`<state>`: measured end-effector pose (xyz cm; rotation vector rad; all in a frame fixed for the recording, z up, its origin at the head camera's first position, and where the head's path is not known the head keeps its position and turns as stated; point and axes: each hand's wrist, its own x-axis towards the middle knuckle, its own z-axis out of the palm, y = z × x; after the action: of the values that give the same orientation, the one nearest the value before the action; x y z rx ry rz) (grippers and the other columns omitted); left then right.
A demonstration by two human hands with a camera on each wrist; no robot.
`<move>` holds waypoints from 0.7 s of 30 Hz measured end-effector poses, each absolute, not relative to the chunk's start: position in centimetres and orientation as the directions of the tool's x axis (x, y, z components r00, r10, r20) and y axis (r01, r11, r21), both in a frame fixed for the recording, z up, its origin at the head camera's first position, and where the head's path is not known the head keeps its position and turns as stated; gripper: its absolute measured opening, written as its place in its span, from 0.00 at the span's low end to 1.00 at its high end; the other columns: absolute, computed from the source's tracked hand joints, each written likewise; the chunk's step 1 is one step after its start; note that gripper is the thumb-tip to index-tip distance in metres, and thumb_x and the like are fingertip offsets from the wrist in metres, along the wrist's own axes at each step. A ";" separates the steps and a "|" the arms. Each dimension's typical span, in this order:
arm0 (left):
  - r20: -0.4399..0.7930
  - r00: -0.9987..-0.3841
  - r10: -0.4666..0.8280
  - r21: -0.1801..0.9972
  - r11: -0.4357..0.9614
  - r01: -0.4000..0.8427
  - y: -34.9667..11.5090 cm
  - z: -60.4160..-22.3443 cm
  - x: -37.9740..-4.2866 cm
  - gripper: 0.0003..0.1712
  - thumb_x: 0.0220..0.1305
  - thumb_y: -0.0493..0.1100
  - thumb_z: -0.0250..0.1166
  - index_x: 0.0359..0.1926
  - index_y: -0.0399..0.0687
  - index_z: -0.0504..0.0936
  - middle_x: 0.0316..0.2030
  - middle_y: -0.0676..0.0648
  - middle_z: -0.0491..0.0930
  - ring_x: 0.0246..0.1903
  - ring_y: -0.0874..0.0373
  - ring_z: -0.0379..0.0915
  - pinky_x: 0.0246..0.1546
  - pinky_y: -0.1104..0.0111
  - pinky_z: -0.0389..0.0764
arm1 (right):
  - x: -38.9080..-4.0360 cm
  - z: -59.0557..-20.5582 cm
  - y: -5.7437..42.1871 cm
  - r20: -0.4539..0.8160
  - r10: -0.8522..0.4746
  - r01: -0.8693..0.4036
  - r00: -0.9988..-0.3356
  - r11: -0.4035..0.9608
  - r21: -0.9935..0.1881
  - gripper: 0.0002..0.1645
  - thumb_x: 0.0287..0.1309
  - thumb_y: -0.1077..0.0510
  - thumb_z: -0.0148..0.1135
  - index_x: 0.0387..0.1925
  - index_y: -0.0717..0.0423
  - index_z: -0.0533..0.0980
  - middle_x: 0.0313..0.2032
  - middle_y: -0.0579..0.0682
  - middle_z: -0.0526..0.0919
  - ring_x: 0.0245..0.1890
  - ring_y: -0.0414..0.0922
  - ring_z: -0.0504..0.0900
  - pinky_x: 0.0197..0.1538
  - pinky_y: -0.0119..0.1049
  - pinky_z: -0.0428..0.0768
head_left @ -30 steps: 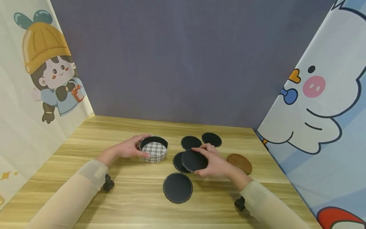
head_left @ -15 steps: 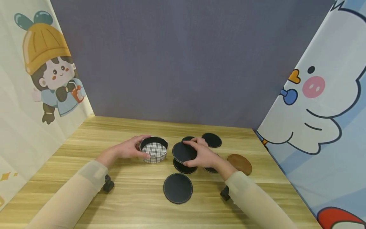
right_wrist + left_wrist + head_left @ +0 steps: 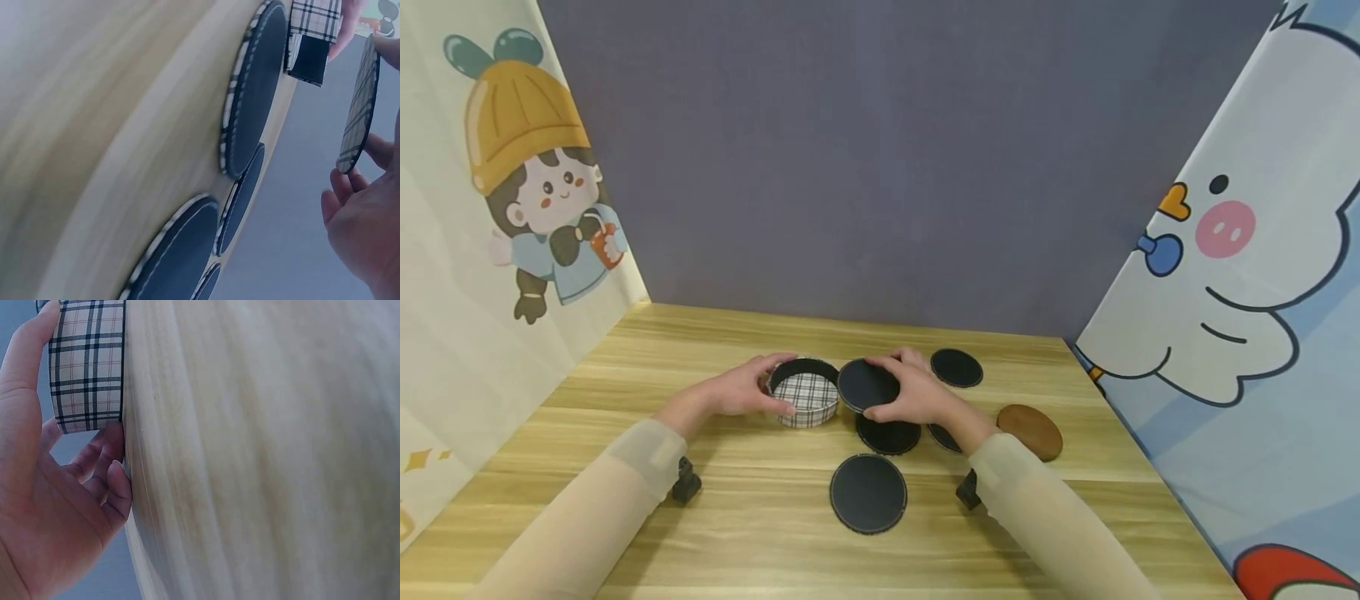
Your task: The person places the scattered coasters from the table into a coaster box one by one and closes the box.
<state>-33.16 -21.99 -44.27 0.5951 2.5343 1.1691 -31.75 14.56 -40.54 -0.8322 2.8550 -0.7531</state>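
A round plaid coaster holder (image 3: 805, 398) with a black inner wall stands on the table at middle left. My left hand (image 3: 736, 388) grips it from the left, thumb in front and fingers behind; the left wrist view shows its plaid side wall (image 3: 87, 369) between them. My right hand (image 3: 921, 393) pinches a round black coaster (image 3: 867, 385) by its edge, raised above the table just right of the holder. In the right wrist view that coaster's underside (image 3: 357, 112) is plaid, and it is tilted. Directly below it lies another black coaster (image 3: 887, 435).
One black coaster (image 3: 868, 493) lies nearer the front, another (image 3: 957, 367) at the back right. A further coaster (image 3: 943, 437) is partly covered by the right wrist. A brown oval piece (image 3: 1030, 432) lies right of it. A grey panel (image 3: 880, 167) bounds the wooden table behind.
My right hand has carried the coaster leftward, from over the loose coasters to beside the holder, uncovering a coaster on the table. The left hand stays on the holder.
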 end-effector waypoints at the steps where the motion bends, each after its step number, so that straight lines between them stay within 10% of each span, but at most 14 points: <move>1: -0.086 -0.873 0.480 0.773 0.585 0.246 -22.0 -44.2 -33.2 0.67 0.60 0.58 0.85 0.89 0.53 0.53 0.71 0.29 0.67 0.52 0.46 0.80 0.46 0.60 0.85 | -31.9 -40.5 14.3 0.066 -0.523 -0.487 -0.850 0.732 -0.477 0.58 0.53 0.34 0.79 0.83 0.37 0.68 0.74 0.57 0.65 0.74 0.61 0.62 0.71 0.65 0.66; 21: -0.086 -0.850 0.520 0.813 0.530 0.242 -21.8 -44.0 -33.2 0.64 0.65 0.51 0.83 0.88 0.46 0.52 0.64 0.30 0.74 0.48 0.47 0.84 0.46 0.59 0.85 | -33.8 -40.0 9.4 0.070 -0.550 -0.508 -0.832 0.706 -0.494 0.58 0.53 0.34 0.78 0.84 0.39 0.67 0.74 0.57 0.65 0.70 0.58 0.63 0.72 0.62 0.67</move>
<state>-33.19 -21.80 -44.03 0.6327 2.4537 1.2311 -33.83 9.43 -40.04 -0.8779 2.8251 -0.7802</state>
